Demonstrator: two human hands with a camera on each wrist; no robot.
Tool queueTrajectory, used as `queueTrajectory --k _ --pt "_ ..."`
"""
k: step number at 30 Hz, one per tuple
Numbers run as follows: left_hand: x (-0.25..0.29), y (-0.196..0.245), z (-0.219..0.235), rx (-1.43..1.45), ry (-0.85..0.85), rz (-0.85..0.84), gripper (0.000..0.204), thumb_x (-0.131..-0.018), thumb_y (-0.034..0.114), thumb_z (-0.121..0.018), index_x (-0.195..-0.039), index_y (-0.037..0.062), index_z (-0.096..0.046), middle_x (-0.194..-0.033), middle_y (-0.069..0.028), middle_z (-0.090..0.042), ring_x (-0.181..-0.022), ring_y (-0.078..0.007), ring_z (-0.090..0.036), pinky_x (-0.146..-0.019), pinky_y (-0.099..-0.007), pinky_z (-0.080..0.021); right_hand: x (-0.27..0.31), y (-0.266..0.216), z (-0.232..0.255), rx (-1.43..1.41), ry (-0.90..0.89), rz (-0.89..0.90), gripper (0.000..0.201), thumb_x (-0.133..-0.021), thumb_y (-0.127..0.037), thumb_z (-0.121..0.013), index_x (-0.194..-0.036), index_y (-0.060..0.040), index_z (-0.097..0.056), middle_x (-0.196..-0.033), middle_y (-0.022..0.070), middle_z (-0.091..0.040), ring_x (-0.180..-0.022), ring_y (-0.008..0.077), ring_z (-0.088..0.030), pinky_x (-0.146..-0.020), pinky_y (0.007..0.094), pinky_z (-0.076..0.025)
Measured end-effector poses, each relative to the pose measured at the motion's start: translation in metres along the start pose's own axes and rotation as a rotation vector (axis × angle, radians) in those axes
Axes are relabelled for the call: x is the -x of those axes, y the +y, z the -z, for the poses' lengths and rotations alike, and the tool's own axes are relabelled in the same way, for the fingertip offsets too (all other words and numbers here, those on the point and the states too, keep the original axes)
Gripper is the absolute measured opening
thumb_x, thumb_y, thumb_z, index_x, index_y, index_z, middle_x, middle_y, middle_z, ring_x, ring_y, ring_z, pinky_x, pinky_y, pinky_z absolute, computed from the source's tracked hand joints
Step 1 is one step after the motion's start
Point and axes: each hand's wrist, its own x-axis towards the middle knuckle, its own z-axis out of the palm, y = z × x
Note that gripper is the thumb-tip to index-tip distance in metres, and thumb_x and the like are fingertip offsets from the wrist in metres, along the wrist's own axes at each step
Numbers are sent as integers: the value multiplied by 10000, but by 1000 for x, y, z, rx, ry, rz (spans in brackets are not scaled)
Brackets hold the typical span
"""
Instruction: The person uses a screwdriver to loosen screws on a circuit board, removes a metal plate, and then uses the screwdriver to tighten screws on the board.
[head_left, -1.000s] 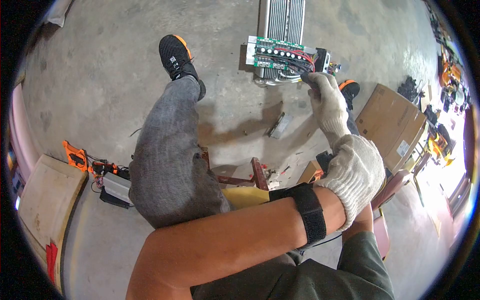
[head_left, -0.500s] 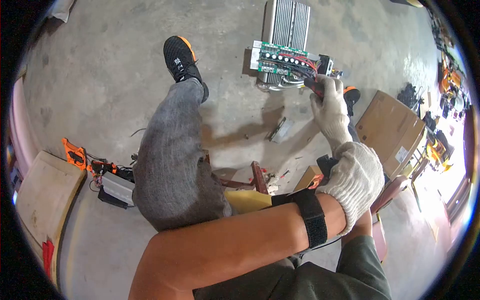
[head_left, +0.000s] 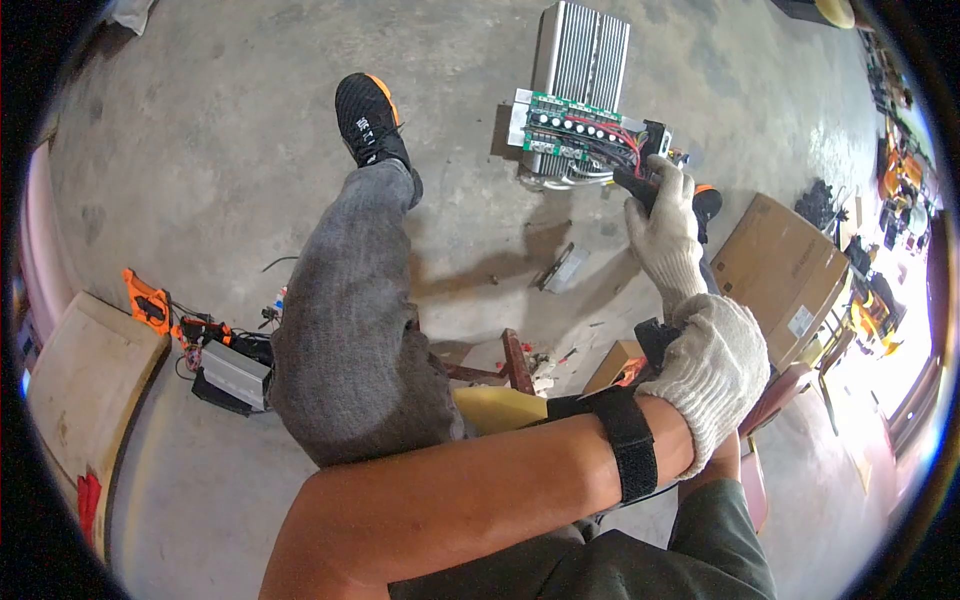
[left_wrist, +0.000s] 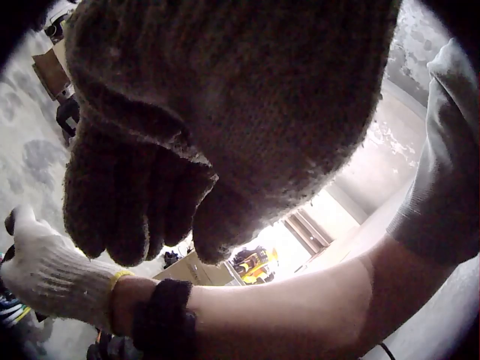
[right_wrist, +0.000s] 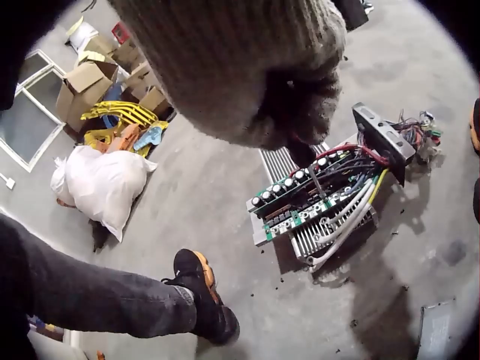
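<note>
My gloved right hand (head_left: 668, 235) grips a dark tool handle (head_left: 637, 186) at the right end of a green circuit board (head_left: 570, 110); its kind is hidden by the fingers. The board, with a row of round capacitors, lies across a finned metal case (head_left: 583, 60). Red, black and white wires (right_wrist: 352, 214) run from it towards a metal end plate (right_wrist: 382, 135). Crossing above the right forearm is my gloved left hand (head_left: 710, 370). In the left wrist view its fingers (left_wrist: 127, 202) hang loosely with nothing seen in them.
A small metal plate (head_left: 565, 268) lies on the concrete floor between the feet. At the right stands a cardboard box (head_left: 785, 265). Another finned unit (head_left: 235, 375) and an orange frame (head_left: 148, 302) are beside the left leg. A white sack (right_wrist: 105, 187) lies farther off.
The head view has shifted, so the case and board appear lower and farther right. My right hand has drawn back slightly with the tool, showing more of its handle. The left hand stays above the right forearm.
</note>
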Motion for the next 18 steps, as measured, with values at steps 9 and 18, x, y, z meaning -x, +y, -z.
queueTrajectory --k 9,18 --pt "1 -4 0 13 -2 -1 191 -846 209 -691 -989 106 -767 -896 -77 -726 -846 -224 -700 -677 -401 -528 1 -10 6 -18 -40 -110 553 -968 -183 -686 -1431 -26 -429 -1301 284 -569 -1140 465 -639 -956 494 -530" --pt "1 -7 -1 25 -4 -11 191 -849 214 -687 -986 107 -765 -895 -79 -726 -848 -224 -701 -679 -398 -529 2 -9 7 -37 -34 -139 546 -946 -120 -673 -1431 -49 -433 -1321 294 -522 -1122 488 -634 -948 518 -529"
